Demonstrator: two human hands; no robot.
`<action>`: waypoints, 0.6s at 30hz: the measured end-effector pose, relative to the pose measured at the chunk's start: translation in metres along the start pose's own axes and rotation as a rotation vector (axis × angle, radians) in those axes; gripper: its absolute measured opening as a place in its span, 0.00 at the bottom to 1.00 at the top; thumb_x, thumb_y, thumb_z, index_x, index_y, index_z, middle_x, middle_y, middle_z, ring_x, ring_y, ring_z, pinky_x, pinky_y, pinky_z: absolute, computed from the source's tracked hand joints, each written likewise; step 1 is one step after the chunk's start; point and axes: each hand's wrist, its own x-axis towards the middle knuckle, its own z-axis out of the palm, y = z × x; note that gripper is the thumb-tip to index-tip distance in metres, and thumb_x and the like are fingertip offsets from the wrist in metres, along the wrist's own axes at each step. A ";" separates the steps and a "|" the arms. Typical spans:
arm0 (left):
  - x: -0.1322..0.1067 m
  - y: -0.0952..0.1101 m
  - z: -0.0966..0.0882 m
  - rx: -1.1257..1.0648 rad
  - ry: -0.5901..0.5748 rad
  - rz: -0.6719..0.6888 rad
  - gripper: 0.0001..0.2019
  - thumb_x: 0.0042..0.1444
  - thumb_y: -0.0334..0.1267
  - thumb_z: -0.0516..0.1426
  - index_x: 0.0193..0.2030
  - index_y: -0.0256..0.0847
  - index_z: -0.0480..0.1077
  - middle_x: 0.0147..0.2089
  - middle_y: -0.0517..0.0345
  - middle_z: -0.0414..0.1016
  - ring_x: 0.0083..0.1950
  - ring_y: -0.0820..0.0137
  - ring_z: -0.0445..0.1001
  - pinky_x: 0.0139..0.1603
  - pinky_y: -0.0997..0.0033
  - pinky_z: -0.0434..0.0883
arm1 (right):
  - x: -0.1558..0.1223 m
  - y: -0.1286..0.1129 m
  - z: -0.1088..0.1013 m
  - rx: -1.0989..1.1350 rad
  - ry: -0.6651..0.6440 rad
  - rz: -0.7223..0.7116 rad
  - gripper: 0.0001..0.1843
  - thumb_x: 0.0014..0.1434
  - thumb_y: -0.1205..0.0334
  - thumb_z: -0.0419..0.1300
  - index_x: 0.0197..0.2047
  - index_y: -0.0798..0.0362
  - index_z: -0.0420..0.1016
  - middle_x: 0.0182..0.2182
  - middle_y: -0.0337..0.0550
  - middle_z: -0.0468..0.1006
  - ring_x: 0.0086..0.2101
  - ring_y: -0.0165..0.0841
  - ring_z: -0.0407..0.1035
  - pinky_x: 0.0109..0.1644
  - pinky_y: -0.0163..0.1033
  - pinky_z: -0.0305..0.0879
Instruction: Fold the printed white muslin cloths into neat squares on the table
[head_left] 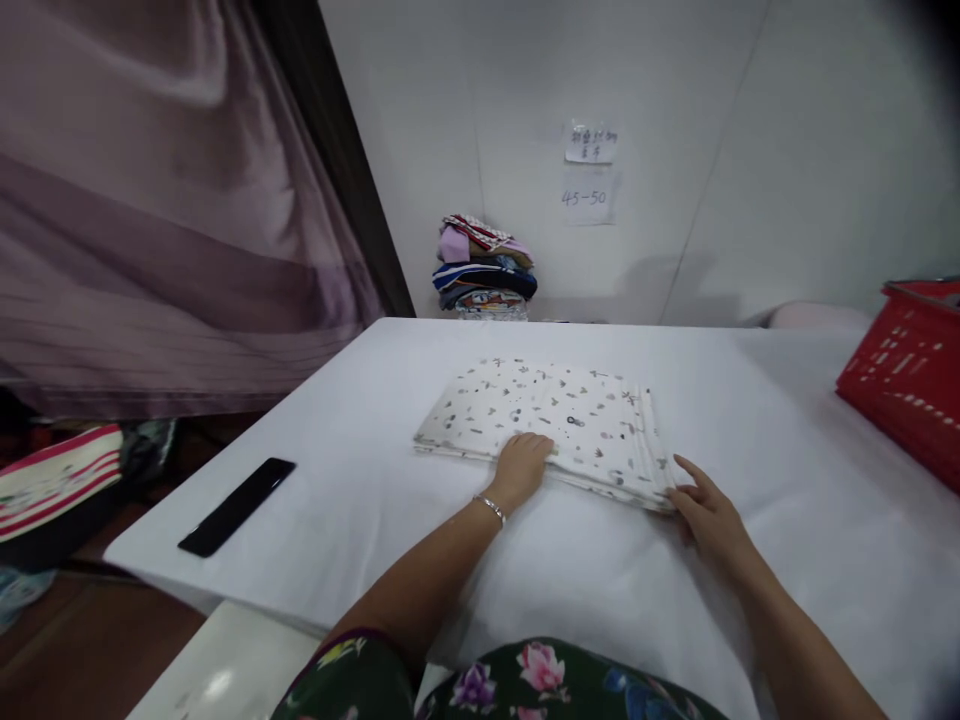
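Note:
A folded white cloth with a small scattered print lies flat on the white table, its layered edges facing me. My left hand, with a silver bracelet at the wrist, is closed over the middle of the near edge, fingers on top. At the near right corner, my right hand holds the cloth's edge between thumb and fingers, while one finger stretches out above. The undersides of both hands are hidden.
On the white table a black phone-like slab lies at left. A red basket stands at the right edge. Folded clothes are stacked by the back wall, below paper labels. A mauve curtain hangs at left.

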 end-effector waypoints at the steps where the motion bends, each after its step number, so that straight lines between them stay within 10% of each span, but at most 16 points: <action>1: -0.004 -0.007 -0.002 0.008 0.011 -0.021 0.17 0.53 0.23 0.50 0.46 0.43 0.68 0.46 0.56 0.74 0.50 0.67 0.68 0.51 0.63 0.65 | -0.001 -0.001 -0.001 -0.046 -0.009 -0.008 0.39 0.49 0.53 0.59 0.64 0.50 0.56 0.23 0.33 0.68 0.14 0.24 0.56 0.17 0.32 0.54; 18: -0.058 -0.113 -0.035 0.147 0.174 -0.356 0.20 0.48 0.21 0.50 0.45 0.40 0.72 0.50 0.52 0.75 0.54 0.63 0.69 0.57 0.57 0.64 | 0.015 0.007 -0.017 -0.382 -0.046 0.003 0.32 0.52 0.49 0.53 0.57 0.55 0.69 0.13 0.35 0.64 0.18 0.33 0.61 0.24 0.36 0.58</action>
